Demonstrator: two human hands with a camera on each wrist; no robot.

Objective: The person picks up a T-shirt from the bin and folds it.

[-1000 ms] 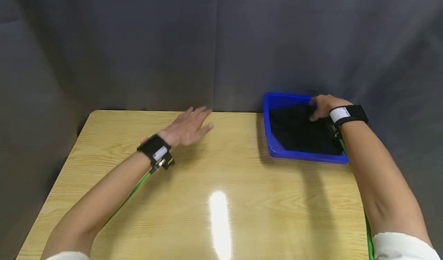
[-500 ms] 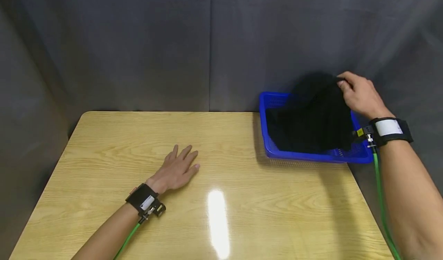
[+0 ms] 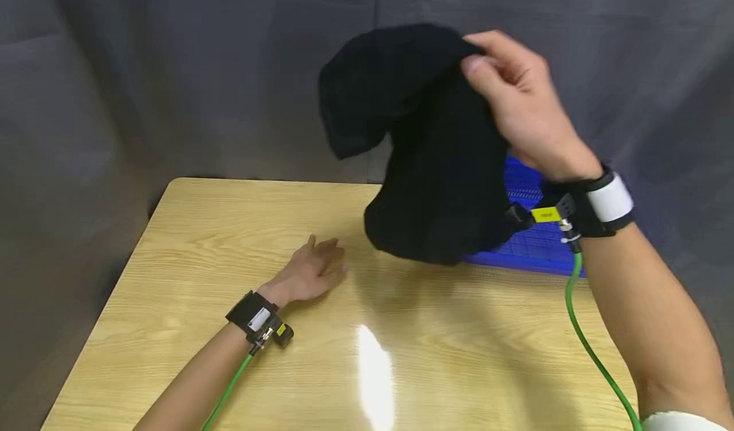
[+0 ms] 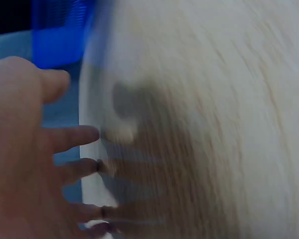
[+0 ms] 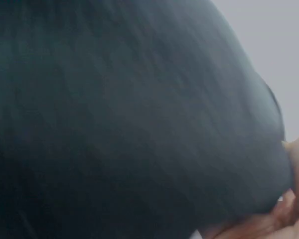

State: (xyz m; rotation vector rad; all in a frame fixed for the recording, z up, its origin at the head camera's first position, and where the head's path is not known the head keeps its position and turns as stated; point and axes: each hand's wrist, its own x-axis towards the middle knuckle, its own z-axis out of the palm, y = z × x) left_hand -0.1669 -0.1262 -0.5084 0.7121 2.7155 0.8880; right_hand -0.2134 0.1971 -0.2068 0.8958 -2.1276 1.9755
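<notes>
A piece of black cloth [image 3: 441,163] hangs in the air over the table, pinched at its upper right corner by my right hand [image 3: 530,99]. Its top part flops over to the left, and its lower part covers some of the blue basket [image 3: 539,246]. In the right wrist view the dark cloth [image 5: 129,109] fills most of the picture, with the fingers at its edge. My left hand [image 3: 309,271] is low over the table, palm down with fingers spread and fairly straight, holding nothing. Its fingertips nearly meet their reflections on the tabletop in the left wrist view.
The wooden table [image 3: 229,227] has a glossy top with a bright light reflection. Behind it hangs a dark grey curtain [image 3: 229,99]. A green cable [image 3: 585,335] trails from the right wrist camera, and another green cable [image 3: 229,386] runs along the left forearm.
My right hand has pinched the black cloth, lifted it out of the blue basket and swung it up and left. My left hand has come down and nearer.
</notes>
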